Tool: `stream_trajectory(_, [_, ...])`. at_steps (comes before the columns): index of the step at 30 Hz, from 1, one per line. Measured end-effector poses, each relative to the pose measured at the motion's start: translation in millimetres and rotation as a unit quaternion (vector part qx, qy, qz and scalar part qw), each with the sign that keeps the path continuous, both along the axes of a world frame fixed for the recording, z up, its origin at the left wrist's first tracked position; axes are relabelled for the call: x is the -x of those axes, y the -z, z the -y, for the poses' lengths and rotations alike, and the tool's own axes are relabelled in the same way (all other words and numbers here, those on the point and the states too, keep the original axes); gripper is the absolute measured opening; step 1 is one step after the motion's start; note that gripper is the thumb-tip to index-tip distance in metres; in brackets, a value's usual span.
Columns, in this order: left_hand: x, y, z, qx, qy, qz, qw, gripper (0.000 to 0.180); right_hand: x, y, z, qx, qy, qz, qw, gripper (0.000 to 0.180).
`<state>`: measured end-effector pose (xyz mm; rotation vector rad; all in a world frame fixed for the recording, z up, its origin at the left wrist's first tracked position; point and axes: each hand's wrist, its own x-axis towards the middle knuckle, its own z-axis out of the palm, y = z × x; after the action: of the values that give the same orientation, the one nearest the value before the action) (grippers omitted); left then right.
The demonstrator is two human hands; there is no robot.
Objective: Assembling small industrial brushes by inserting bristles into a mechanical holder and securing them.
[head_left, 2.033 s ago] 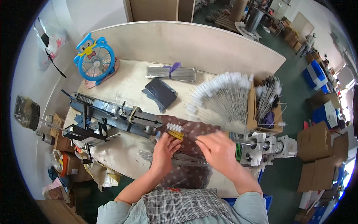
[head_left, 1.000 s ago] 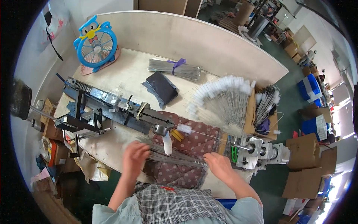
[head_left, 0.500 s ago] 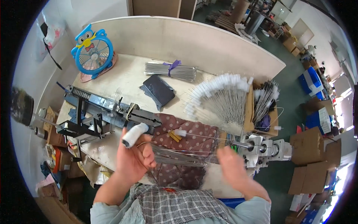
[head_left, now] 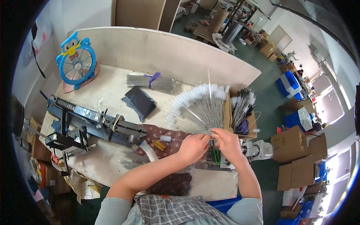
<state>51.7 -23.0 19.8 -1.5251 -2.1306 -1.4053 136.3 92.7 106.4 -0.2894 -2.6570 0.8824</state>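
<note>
My left hand (head_left: 195, 145) reaches across to the right, its fingers pinched together. My right hand (head_left: 228, 144) meets it fingertip to fingertip, also pinched, in front of the metal spindle (head_left: 253, 150). What the fingers grip is too small to make out; thin bright wire streaks show just above them. A small white-bristled brush (head_left: 165, 138) lies left of my hands, and its wire runs behind my left hand. Beside my left forearm is a white roll (head_left: 150, 152), partly hidden. Loose grey wires (head_left: 131, 160) lie under that forearm, and two yellow pieces (head_left: 159, 145) sit on the dotted brown cloth (head_left: 176, 184).
White-tipped wire brushes (head_left: 198, 101) fan out behind my hands, beside a cardboard box (head_left: 227, 112) of dark brushes. A tied wire bundle (head_left: 165, 84), a dark flat pad (head_left: 141, 104) and a blue fan (head_left: 77, 65) stand farther back. A long metal fixture (head_left: 97, 116) crosses the left.
My left hand has let go of the white roll and moved right to meet my right hand. My right hand has moved slightly up. The whole view has shifted too.
</note>
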Motion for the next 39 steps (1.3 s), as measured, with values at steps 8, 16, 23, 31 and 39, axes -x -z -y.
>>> stream_trajectory(8, [6.2, 5.7, -9.1, 0.026, 0.052, -0.004, 0.998, 0.009, -5.0, 23.5, -17.9, -0.094, 0.046, -0.019, 0.994, 0.007])
stream_trajectory(16, [32.1, 19.8, -14.1, 0.146, 0.024, -0.107, 0.983, 0.024, -3.0, 25.6, -25.0, -0.007, -0.006, 0.106, 0.994, 0.012])
stream_trajectory(23, [-18.5, 2.5, 124.0, 0.09, -0.009, 0.458, 0.885, 0.027, 42.4, 9.4, 20.6, -0.045, -0.201, -0.051, 0.977, 0.011])
stream_trajectory(31, [30.4, 35.5, 207.2, -0.319, -0.07, 0.854, 0.405, 0.06, 109.1, 45.9, 99.1, -0.062, -0.207, -0.078, 0.973, 0.007])
stream_trajectory(39, [23.6, -23.9, 168.5, 0.015, -0.147, 0.511, 0.847, 0.046, 113.2, 39.6, 112.1, -0.107, -0.179, -0.046, 0.977, 0.007])
